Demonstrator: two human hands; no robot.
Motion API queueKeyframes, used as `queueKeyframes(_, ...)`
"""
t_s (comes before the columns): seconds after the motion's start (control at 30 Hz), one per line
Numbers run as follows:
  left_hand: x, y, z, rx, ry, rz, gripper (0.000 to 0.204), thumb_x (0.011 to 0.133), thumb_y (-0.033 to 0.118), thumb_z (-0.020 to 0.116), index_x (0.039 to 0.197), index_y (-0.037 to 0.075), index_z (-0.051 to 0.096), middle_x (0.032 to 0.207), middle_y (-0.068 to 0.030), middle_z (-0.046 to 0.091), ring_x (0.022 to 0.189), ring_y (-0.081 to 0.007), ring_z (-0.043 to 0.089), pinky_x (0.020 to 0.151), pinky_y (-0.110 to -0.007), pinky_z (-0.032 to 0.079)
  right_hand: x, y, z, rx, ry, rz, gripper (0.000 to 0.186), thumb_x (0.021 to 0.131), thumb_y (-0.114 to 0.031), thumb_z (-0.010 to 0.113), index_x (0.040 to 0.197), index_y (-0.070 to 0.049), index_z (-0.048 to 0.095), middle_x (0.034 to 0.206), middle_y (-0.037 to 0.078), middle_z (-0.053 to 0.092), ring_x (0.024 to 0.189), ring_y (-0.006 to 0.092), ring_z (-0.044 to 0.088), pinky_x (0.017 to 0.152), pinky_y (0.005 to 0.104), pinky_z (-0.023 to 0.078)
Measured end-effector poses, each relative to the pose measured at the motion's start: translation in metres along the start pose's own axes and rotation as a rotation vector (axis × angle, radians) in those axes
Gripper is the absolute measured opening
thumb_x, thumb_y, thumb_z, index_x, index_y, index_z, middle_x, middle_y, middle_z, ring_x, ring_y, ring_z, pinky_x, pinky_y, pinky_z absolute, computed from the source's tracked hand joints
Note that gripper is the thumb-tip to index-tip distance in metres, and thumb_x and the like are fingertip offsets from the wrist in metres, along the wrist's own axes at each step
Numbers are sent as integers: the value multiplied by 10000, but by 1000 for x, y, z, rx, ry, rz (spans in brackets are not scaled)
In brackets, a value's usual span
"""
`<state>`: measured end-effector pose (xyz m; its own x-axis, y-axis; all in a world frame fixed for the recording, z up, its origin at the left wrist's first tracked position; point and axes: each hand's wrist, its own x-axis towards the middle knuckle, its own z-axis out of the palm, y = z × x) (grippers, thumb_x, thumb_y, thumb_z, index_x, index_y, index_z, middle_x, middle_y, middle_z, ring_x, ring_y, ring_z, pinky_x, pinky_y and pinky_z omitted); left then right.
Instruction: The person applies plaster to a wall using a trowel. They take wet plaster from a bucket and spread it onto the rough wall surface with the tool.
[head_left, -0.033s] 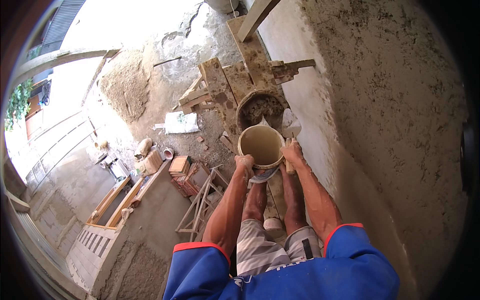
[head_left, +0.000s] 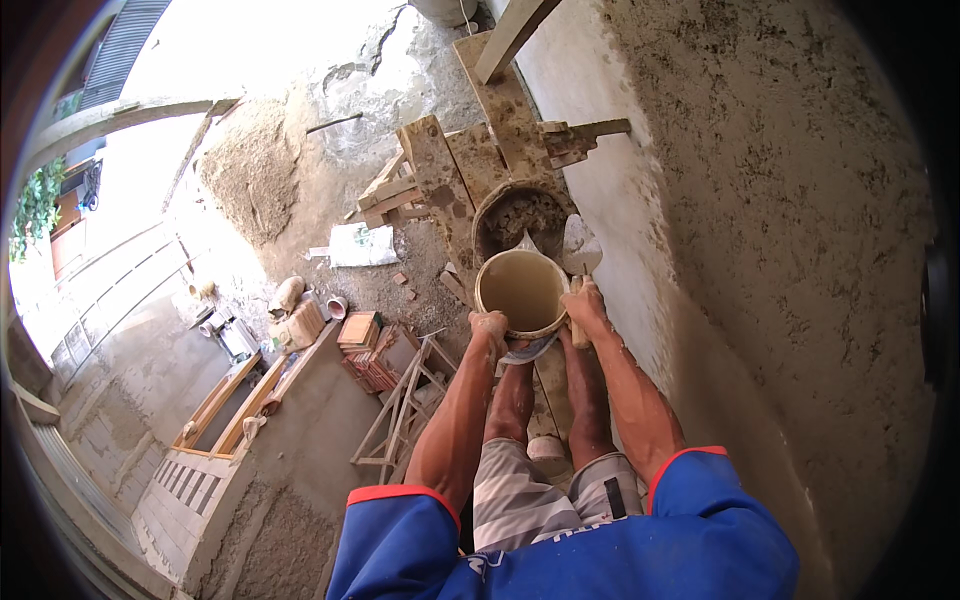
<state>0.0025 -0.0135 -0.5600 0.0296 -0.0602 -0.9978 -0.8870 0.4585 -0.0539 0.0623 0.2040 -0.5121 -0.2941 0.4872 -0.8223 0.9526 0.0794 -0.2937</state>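
A pale bucket point(head_left: 525, 285) of murky liquid is held in front of my legs. My left hand point(head_left: 488, 328) is closed on its left rim. My right hand point(head_left: 586, 305) is closed at the right rim, also holding a trowel point(head_left: 582, 243) with its blade pointing away from me. Just beyond the bucket, a round tub point(head_left: 500, 215) with grey mortar sits on stained planks point(head_left: 450, 175). A small pale shape at the bucket's far rim is unclear. The bucket's underside is mostly hidden.
A plastered wall point(head_left: 760, 200) runs along my right. A timber beam point(head_left: 515, 35) crosses near it. Lower down at left lie a sand pile point(head_left: 250, 170), a white sack point(head_left: 360, 243), stacked tiles point(head_left: 365, 355), a wooden trestle point(head_left: 395, 420) and timber frames point(head_left: 245, 410).
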Motion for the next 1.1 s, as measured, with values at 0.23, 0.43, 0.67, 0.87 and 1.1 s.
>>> queueKeyframes(0.23,-3,-51,-35,-40,324,134,568,776,12,609,1297,44,383,1142,-227,601,1002,-308,645,829,-407,539,-26,30,11,229,137,-101,464,853,-295,628,1189,7,517,906,165,631,742,287,640,677,411,532)
queueKeyframes(0.43,-78,-33,-8,-391,163,249,609,714,-102,515,1282,88,400,1137,-118,568,926,-256,635,799,-349,541,20,66,31,612,130,119,218,873,-242,606,987,-78,520,653,21,502,476,134,523,438,299,475)
queueKeyframes(0.67,-122,-54,-39,-573,125,269,697,722,-100,437,1356,168,328,1182,-133,532,888,-306,650,569,-482,632,38,41,86,688,341,48,181,875,-231,609,905,-92,499,560,-3,445,405,96,438,373,270,372)
queueKeyframes(0.87,-123,-48,-55,-698,209,383,701,717,-111,412,1369,129,321,1200,-143,524,904,-327,657,549,-475,638,41,63,77,439,340,-19,434,852,-243,653,1166,35,544,899,188,656,702,312,637,640,397,515)
queueKeyframes(1.1,-87,-15,-103,-775,279,535,648,719,-114,412,1327,98,350,1107,-200,559,818,-360,681,534,-452,644,21,31,56,-285,80,-184,419,872,-290,607,1150,19,546,951,277,654,936,467,621,799,496,513)
